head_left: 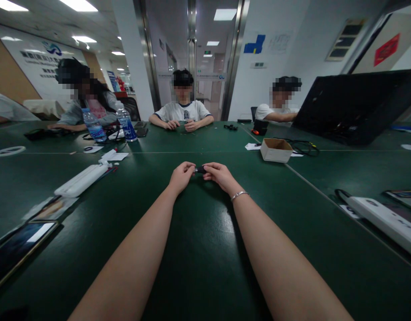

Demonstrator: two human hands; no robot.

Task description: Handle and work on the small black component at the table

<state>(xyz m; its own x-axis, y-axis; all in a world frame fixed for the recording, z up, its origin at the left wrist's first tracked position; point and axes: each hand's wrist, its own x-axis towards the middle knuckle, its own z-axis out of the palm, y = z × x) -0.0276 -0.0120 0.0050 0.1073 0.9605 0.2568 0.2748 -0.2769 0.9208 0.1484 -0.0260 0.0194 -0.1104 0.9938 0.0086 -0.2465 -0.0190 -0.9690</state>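
Out over the green table point(192, 249), both of my arms reach forward and my hands meet at one small black piece with a silvery end point(200, 170). My left hand point(183, 176) pinches the silvery end between thumb and fingers. From the other side, my right hand point(219, 175), with a silver bracelet at the wrist, grips the black end. Only the middle of the piece shows between my fingertips, so its exact kind is unclear. It is held just above the tabletop or close to it; I cannot tell which.
To the left lie a white power strip point(81, 180), a phone point(19, 249) and two water bottles point(127, 125). An open cardboard box point(275, 150), a large black screen point(352, 107) and another white strip point(382, 218) are on the right. A person point(181, 109) sits opposite, others at both sides.
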